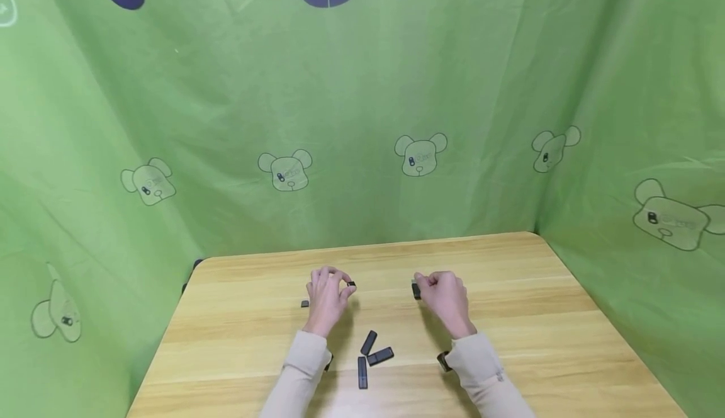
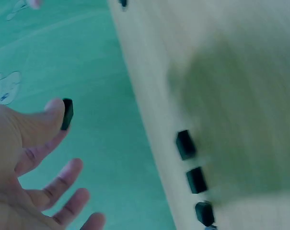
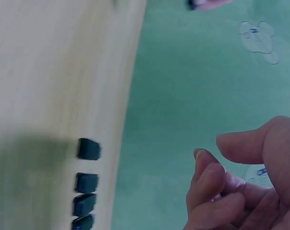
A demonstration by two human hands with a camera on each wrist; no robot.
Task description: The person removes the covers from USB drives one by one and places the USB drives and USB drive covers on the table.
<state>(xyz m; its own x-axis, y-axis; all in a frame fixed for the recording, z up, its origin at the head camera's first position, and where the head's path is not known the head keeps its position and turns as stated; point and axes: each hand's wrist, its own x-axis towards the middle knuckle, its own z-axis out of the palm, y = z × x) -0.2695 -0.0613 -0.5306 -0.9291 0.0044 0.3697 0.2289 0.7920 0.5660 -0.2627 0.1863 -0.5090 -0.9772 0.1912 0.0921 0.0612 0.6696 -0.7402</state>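
My left hand [image 1: 326,295] pinches a small black cap [image 2: 68,114] between thumb and forefinger, its other fingers spread. A black USB stick [image 1: 416,290] with a pale metal end shows just beside the thumb of my right hand [image 1: 447,295]. In the right wrist view that hand's fingers are bent, with a gap between thumb and forefinger and nothing in it. Left of my left hand lies another small black piece [image 1: 304,303]. The wrist views show rows of dark blocks on the table, the left row [image 2: 197,180] and the right row [image 3: 87,183], largely hidden in the head view.
Between my forearms lie three black sticks: an upper one [image 1: 369,342], a slanted one [image 1: 380,356] and a near one [image 1: 362,372]. All rest on the wooden table [image 1: 538,317]. A green printed curtain [image 1: 351,216] hangs beyond its far edge and along both sides.
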